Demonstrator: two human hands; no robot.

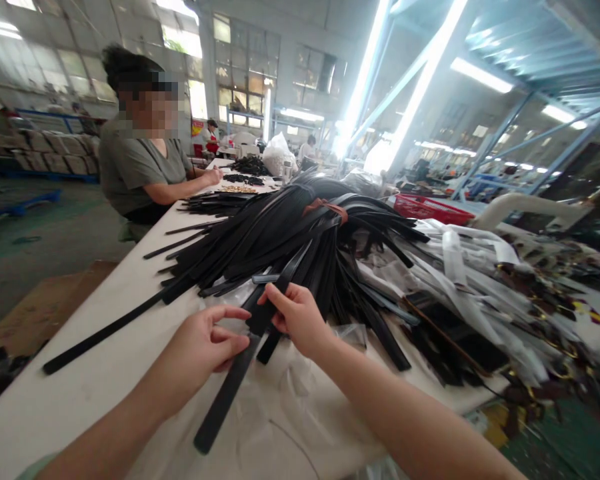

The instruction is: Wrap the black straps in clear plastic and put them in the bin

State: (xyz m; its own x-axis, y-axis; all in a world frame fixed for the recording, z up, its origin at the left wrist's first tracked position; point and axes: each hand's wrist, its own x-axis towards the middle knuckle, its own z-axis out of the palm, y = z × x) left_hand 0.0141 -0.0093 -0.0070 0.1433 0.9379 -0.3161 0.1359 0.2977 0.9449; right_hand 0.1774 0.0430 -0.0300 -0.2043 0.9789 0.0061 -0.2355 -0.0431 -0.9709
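My right hand (297,317) pinches a black strap (266,313) near the middle of the view. Just left of it, my left hand (207,340) has its thumb and fingers apart beside the same dark material; a gap shows between thumb and index finger. Another black strap (223,400) slants down toward the table's near part, below the hands. Behind the hands spreads a large heap of long black straps (260,233), part of it bound by an orange-brown tie (326,209). One long strap (105,335) sticks out to the left across the pale table.
A person (145,153) stands at the left edge of the table (105,393). To the right lie a phone-like dark object (457,330), white-wrapped pieces (455,260) and a red basket (430,210). Clear plastic (290,393) covers part of the near tabletop.
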